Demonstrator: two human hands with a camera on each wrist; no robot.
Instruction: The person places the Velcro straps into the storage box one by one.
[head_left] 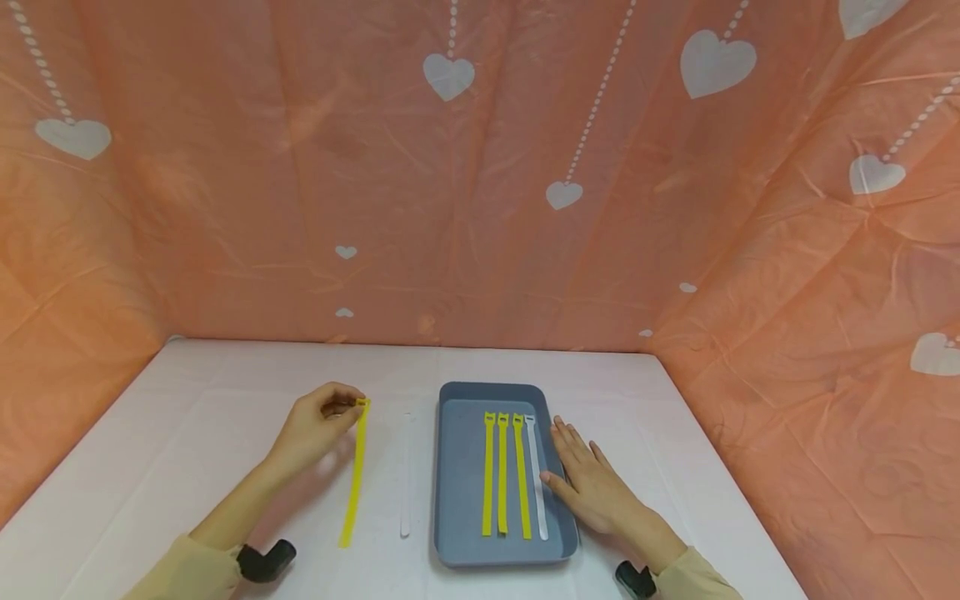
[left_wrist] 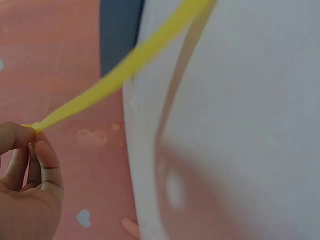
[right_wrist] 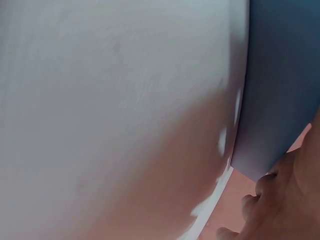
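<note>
My left hand pinches the slotted head end of a yellow cable strap between thumb and fingertips. The strap hangs down over the white table, left of a blue-grey tray; the left wrist view shows its length running away from the fingers. Fingers straight, my right hand rests against the tray's right side, its thumb over the rim. In the tray lie three yellow straps side by side and one white strap at their right, slotted heads at the far end.
A white strap, faint against the white table, lies between the hanging strap and the tray. An orange sheet with white hearts hangs behind the table and along both sides. Each wrist wears a black device.
</note>
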